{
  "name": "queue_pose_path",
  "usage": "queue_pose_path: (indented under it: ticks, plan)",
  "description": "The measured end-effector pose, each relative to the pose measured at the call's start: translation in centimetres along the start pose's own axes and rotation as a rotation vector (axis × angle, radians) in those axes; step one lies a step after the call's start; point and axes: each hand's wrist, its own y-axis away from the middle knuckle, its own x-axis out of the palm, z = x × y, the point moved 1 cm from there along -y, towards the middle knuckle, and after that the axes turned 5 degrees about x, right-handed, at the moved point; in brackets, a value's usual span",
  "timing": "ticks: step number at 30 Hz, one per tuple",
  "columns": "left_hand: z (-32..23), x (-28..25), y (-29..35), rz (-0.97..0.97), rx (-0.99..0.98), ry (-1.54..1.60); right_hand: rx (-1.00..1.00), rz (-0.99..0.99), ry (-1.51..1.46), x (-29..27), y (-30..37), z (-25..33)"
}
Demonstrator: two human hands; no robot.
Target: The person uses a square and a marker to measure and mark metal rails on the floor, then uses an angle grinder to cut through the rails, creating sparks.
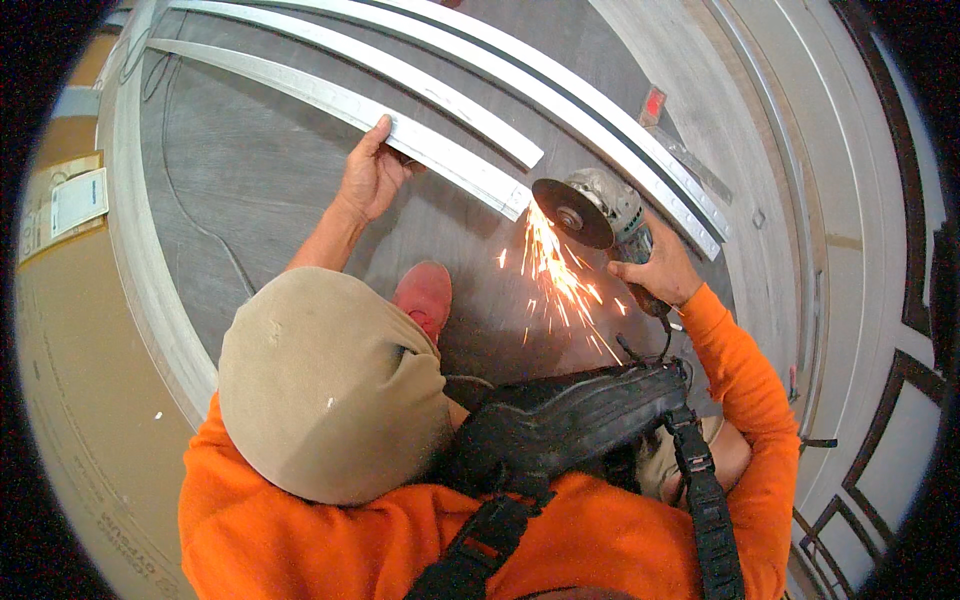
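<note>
My left hand (376, 178) is closed around a long white metal profile (440, 160), thumb on its upper face and fingers beneath. In my right hand (661, 262) is an angle grinder (622, 212) with a dark cutting disc (572, 214). The disc's edge meets the near end of the profile. Bright orange sparks (550, 265) spray from that contact down toward the floor and my body. The grinder's cord hangs below my right hand.
More white profiles (470, 115) lie beyond on the grey floor (250, 150). A red-ended tool (653, 104) rests at the far right. My knee (325, 385), red shoe (424, 298) and black waist bag (570, 415) are close by. A thin cable (205, 228) runs along the left.
</note>
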Motion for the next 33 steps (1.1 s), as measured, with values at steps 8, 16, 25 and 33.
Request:
queue_pose_path:
  ticks: [8, 16, 25, 33]
  plan:
    - [0.0, 0.0, 0.2, 0.002, 0.001, -0.015, 0.045, 0.052, -0.062, -0.5, 0.0, 1.0]
    - [0.0, -0.4, -0.2, 0.018, 0.006, 0.021, 0.03, 0.044, -0.026, -1.0, 0.2, 0.5]
    - [0.0, -0.6, 0.0, 0.049, 0.019, -0.019, 0.052, 0.076, -0.042, -0.8, 0.2, 0.6]
    - [0.0, 0.0, 0.1, 0.038, 0.011, 0.012, 0.005, -0.005, 0.095, -0.5, 0.0, -2.2]
